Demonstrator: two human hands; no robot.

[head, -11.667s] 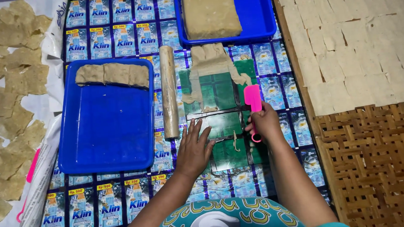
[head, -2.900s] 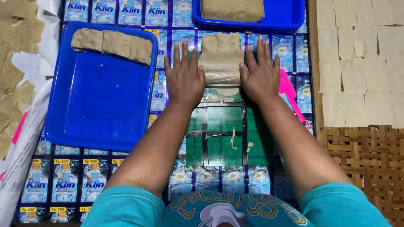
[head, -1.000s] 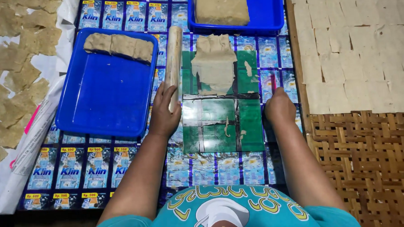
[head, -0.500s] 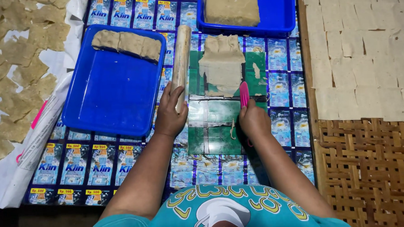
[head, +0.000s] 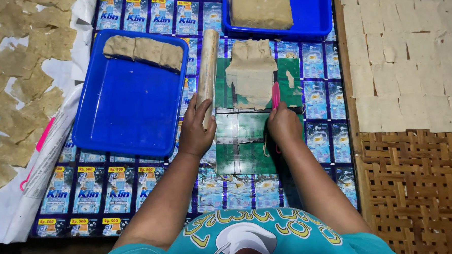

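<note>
dough slab (head: 254, 70) flattened mid-frame; your left hand (head: 195, 131) now grips rolling pin (head: 207, 74), right hand (head: 283, 124) clutches pink cutter (head: 275, 94).

- The right hand (head: 283, 125) covers the lower end of the flat pink plastic scraper (head: 275, 94); its grip cannot be seen.
- The upper blue plastic tray (head: 318, 11) and its tan dough slab (head: 261, 7) are cut by the top edge.
- The pale cut dough squares (head: 405, 48) on the woven bamboo mat (head: 416, 184) run past the right edge.
</note>
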